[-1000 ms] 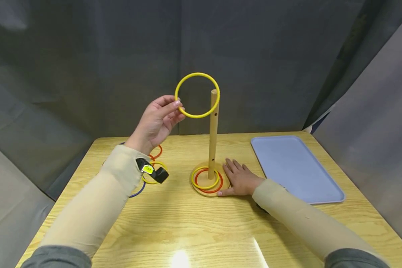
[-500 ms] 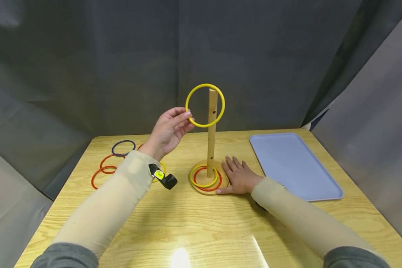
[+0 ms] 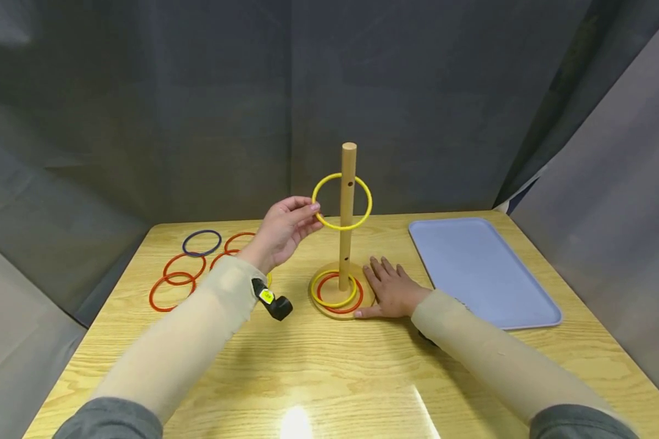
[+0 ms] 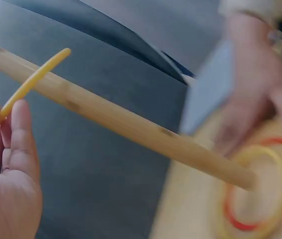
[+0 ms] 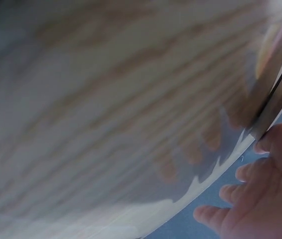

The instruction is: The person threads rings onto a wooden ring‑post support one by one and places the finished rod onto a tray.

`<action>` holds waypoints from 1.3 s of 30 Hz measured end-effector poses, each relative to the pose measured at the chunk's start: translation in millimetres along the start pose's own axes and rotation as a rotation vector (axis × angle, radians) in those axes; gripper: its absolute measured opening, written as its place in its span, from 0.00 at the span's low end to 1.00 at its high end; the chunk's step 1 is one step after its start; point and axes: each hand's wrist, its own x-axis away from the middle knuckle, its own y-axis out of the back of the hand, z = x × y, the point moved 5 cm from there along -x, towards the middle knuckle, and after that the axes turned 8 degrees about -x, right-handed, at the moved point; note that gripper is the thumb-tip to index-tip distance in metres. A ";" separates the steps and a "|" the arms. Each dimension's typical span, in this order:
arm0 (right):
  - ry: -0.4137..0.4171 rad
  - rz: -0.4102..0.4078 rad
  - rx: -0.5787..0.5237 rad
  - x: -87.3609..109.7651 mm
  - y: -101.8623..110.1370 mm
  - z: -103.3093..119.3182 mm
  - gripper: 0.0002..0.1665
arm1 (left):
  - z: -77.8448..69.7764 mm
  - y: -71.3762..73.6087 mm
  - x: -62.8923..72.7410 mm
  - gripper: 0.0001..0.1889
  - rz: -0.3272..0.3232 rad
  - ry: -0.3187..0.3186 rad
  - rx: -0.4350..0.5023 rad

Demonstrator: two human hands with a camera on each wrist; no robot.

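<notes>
A wooden post [image 3: 348, 161] stands upright on a round base [image 3: 369, 297]. My left hand [image 3: 285, 235] pinches a yellow ring [image 3: 370, 201] by its left side, thumb against fingers. That ring hangs around the upper post, its front edge crossing before the wood; the left wrist view shows it tilted across the post [image 4: 111, 114]. At the post's foot lie another yellow ring [image 3: 335, 306] and a red ring [image 3: 362, 295], overlapping around it. My right hand [image 3: 392, 294] rests with fingers spread on the right edge of the base.
Left on the table, a dark blue ring [image 3: 220, 239] and several red rings [image 3: 151, 299] overlap, partly behind my left forearm. Part of one more yellow ring [image 3: 270, 279] shows beside my wrist. A pale blue tray [image 3: 483, 268] lies at the right. Dark curtains enclose the table.
My left hand has moved right and then down, bringing the yellow ring from beside the post top to around the post below its top. The right hand stays on the base.
</notes>
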 end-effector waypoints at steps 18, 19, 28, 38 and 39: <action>-0.026 0.026 0.000 3.5 0.9 0.3 0.71 | 146.5 46.3 13.7 0.13 0.004 0.300 -0.256; -0.026 0.025 -0.003 3.7 1.0 0.2 0.71 | 148.4 45.5 14.5 0.14 0.006 0.308 -0.267; -0.016 0.009 -0.014 4.6 2.0 0.6 0.70 | 149.9 44.7 18.3 0.10 -0.016 0.305 -0.350; -0.024 0.023 -0.029 6.6 1.6 1.6 0.70 | 124.9 74.4 16.6 0.15 -0.037 0.159 -0.473; -0.024 0.022 -0.032 6.5 1.9 1.7 0.70 | 119.0 82.9 15.6 0.17 -0.049 0.135 -0.468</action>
